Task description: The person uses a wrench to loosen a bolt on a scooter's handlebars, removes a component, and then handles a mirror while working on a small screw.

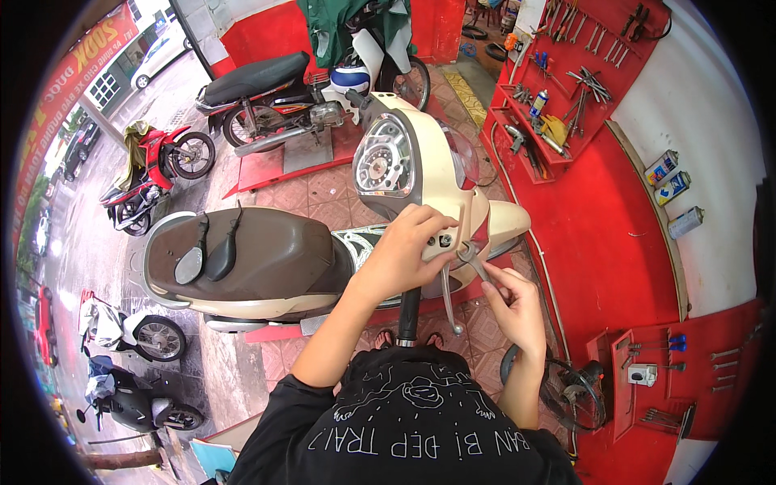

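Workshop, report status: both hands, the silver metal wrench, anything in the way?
Right hand holding silver metal open-ended wrench. Left hand at cream plastic handlebar cover, thumb near wrench head. Curved silver metal brake lever close by, not visibly blocking.

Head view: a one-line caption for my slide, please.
Left hand on a cream scooter, right hand holding a wrench near a silver lever; two mirrors lie on the brown seat.

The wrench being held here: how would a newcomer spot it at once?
Find the cream scooter mid-picture, then the silver lever on its handlebar. Just right of the lever's upper end, the person's right grip holds a silver wrench. Unlike the wrenches hanging at upper right, this one is held.
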Tool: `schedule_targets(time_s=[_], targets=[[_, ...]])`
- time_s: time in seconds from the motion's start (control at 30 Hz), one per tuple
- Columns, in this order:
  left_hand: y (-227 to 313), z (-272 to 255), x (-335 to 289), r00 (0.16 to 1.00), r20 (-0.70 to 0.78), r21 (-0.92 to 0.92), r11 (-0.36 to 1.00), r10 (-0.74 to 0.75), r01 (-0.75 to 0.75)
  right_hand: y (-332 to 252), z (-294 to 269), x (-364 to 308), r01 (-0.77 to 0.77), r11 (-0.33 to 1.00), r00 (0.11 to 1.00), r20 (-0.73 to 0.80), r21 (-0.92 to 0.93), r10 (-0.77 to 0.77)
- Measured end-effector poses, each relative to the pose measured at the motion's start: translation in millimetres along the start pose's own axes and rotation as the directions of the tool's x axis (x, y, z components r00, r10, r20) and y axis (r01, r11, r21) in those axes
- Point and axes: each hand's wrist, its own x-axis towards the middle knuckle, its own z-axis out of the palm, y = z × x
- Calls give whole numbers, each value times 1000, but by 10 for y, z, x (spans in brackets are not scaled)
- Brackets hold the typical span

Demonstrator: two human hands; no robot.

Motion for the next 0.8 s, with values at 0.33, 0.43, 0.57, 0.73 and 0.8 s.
schedule_targets(time_s=[0.33, 0.43, 0.57, 0.73, 0.8], targets=[[51, 22, -10, 998, -67, -24, 1000, -4, 3, 13, -272, 370, 137, 974, 979, 172, -179, -106], [-53, 83, -44, 995, -62, 12, 997, -75, 76, -7, -330, 509, 168, 970, 962, 243, -177, -122], [-102, 157, -86, 985, -93, -84, 987, -147, 139, -63, -445, 676, 265, 953, 910, 365, -149, -196], [-95, 133, -109, 990, -124, -46, 997, -73, 68, -150, -519, 899, 203, 966, 875, 473, -161, -106], [-73, 118, -109, 986, -163, 5, 1000, -24, 25, -162, -536, 967, 235, 961, 858, 496, -149, -133]])
